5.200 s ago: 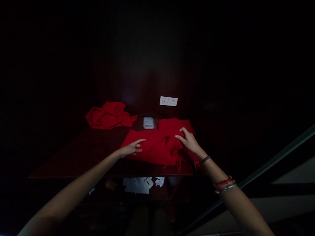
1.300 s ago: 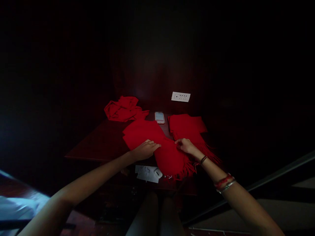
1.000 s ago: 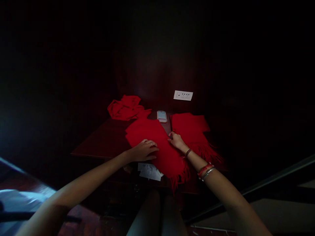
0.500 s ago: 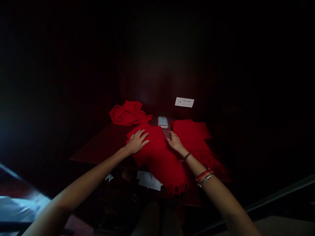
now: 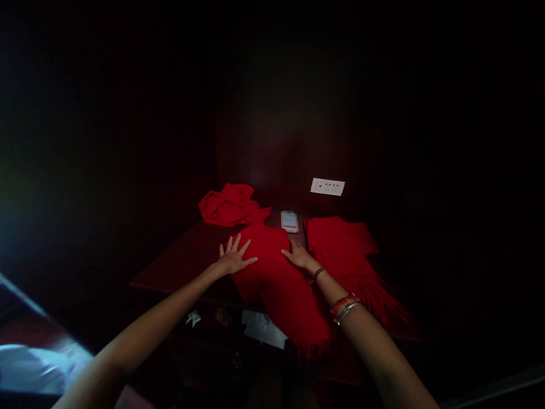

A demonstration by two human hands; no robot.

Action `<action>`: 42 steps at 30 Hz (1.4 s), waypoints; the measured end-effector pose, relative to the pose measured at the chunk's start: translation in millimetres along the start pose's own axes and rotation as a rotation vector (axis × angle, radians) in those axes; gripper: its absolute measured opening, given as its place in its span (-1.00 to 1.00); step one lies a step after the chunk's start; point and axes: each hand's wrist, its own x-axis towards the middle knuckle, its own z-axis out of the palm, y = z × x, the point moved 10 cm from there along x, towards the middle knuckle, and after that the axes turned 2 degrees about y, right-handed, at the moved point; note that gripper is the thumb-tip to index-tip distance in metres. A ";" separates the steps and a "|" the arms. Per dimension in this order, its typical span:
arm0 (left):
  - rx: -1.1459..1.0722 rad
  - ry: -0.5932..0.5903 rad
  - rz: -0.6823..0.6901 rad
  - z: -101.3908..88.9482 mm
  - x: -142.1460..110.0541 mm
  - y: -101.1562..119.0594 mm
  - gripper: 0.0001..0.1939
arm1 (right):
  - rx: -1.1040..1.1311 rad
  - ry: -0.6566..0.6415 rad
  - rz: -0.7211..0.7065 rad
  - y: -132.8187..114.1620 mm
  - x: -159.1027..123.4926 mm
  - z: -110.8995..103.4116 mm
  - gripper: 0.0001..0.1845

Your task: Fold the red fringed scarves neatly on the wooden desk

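Head view, hands [image 5: 233,261] spread loose on red scarf [image 5: 276,278], phone [image 5: 289,223] behind, crumpled cloth [image 5: 227,207] left, second scarf [image 5: 340,247] right

The left hand [image 5: 234,260] lies spread on a red scarf [image 5: 279,278]; the right hand [image 5: 300,257] touches its right edge, near a phone [image 5: 289,221] on the dark tabletop [image 5: 181,261].

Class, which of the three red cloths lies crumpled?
The back-left cloth, left of the phone; the middle cloth and right cloth lie flatter, fringes showing.

scarf [image 5: 293,295] matt cloth; outlet [image 5: 327,187] plastic; bangle [image 5: 349,311] shiny metal
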 end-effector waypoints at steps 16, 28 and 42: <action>0.013 -0.207 0.400 4.1 -22.6 18.2 -0.13 | -0.216 0.232 0.032 -14.6 5.4 -5.2 -0.45; 0.017 -0.314 0.248 15.5 -12.0 -23.5 -0.15 | -0.165 -0.142 -0.089 -22.0 -21.1 37.3 -0.22; -0.212 0.062 -0.035 -28.3 102.1 -34.9 -0.70 | 0.068 0.164 0.290 23.7 48.5 -20.2 -0.66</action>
